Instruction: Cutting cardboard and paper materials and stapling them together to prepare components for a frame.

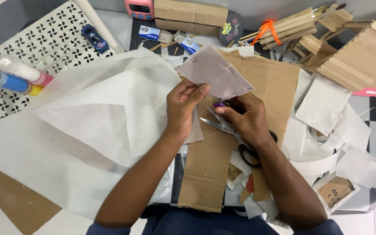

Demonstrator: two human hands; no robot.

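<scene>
Bright even overhead light, soft faint shadows, sharp centre, slight wide-angle bending at edges

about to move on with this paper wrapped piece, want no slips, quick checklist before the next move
1. Left hand pinches the paper-covered piece: ok.
2. Right hand holds a small purple thing at the piece's lower edge: ok; what it is, cannot tell.
3. Scissors lie open under the right hand, blades near the fingers: not ok.
4. Cardboard sheet flat beneath: ok.
5. Loose white paper crowds the left hand: not ok.
</scene>
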